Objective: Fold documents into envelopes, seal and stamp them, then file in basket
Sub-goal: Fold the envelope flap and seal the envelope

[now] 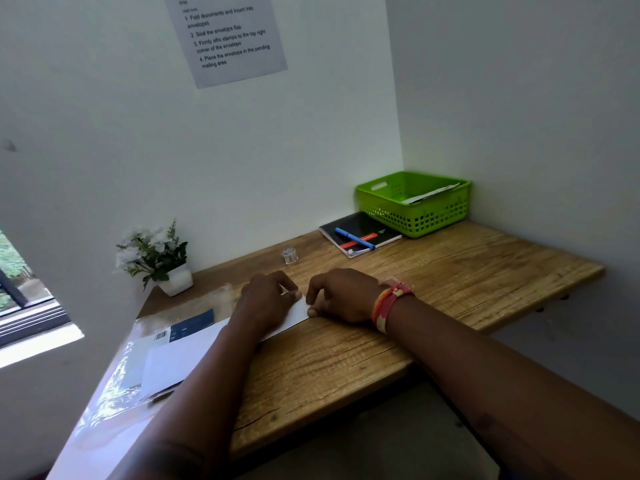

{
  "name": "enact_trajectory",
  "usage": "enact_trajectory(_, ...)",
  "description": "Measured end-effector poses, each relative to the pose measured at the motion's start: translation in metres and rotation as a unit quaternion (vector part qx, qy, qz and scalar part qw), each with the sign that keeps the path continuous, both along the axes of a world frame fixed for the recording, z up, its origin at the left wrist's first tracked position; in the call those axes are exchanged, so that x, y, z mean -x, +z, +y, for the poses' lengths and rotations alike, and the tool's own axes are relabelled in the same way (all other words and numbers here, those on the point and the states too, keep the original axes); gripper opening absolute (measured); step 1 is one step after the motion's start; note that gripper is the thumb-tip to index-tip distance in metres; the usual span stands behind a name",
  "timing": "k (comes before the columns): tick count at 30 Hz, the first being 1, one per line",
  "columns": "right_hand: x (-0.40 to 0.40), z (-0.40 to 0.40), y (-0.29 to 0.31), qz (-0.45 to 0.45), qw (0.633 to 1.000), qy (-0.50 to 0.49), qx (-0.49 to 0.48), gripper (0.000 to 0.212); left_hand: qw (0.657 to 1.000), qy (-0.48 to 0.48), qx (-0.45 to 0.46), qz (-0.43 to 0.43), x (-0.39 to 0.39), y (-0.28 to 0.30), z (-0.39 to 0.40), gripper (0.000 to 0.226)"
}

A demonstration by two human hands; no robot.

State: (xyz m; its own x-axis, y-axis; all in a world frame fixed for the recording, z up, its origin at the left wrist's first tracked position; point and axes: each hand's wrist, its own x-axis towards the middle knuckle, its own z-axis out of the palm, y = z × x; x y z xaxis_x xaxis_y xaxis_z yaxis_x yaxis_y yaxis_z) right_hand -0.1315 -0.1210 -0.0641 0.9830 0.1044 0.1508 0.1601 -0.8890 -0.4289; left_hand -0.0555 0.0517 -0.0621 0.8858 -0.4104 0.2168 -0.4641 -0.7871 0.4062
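A wooden desk (450,271) sits in a white-walled corner. On it, the left hand (266,299) and right hand (341,296) pinch the far end of a white envelope (294,315) with curled fingers. Farther out stand a small clear container (290,255), a black notebook (360,233) with a blue pen (355,238), and a green basket (414,202) holding envelopes.

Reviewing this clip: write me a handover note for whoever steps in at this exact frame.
Left hand and right hand: both pinch the far end of the white envelope, which lies flat on the wooden desk; whether they are sealing or stamping cannot be told.
More white sheets lie on a clear plastic sleeve at the desk's left edge.
Green basket in the far right corner already holds at least one white piece.
Small clear container sits beyond the hands.
Left: finish this envelope, file it in the basket, then process the remaining sheets.
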Motion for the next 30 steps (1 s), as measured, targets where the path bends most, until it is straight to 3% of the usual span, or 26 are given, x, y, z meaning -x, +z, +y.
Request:
enact_trajectory(6,0.008,-0.002,0.002,-0.017,0.999,0.015,0.025,0.029,0.999,0.034,0.032,-0.005,-0.013,-0.007,-0.003,0.018)
enact_trajectory(8,0.009,-0.003,0.003,-0.029,0.999,0.023,0.034,0.029,0.999,0.034,0.031,-0.026,-0.014,-0.01,-0.004,0.007)
enact_trajectory(10,0.009,-0.005,0.005,-0.028,0.998,0.034,0.035,0.028,0.997,0.034,0.046,-0.044,-0.014,-0.013,-0.004,0.011)
enact_trajectory(13,0.012,-0.008,0.004,-0.017,0.999,0.033,-0.029,0.021,0.995,0.018,0.065,-0.075,-0.011,-0.017,-0.003,0.013)
enact_trajectory(18,0.011,0.0,-0.001,-0.056,0.988,-0.076,-0.125,0.029,0.978,-0.015,0.135,-0.155,0.006,-0.011,-0.012,0.009)
enact_trajectory(22,0.018,-0.001,0.005,-0.067,0.977,-0.06,-0.192,0.016,0.951,-0.04,0.205,-0.228,0.035,0.003,-0.019,0.01)
enact_trajectory(26,0.034,0.0,0.014,-0.26,0.921,-0.079,-0.281,0.006,0.906,0.004,0.342,-0.248,0.068,0.021,-0.033,0.014)
enact_trajectory(30,0.05,0.008,0.027,-0.435,0.879,-0.08,-0.176,0.018,0.869,0.011,0.475,-0.139,0.104,0.05,-0.061,0.016)
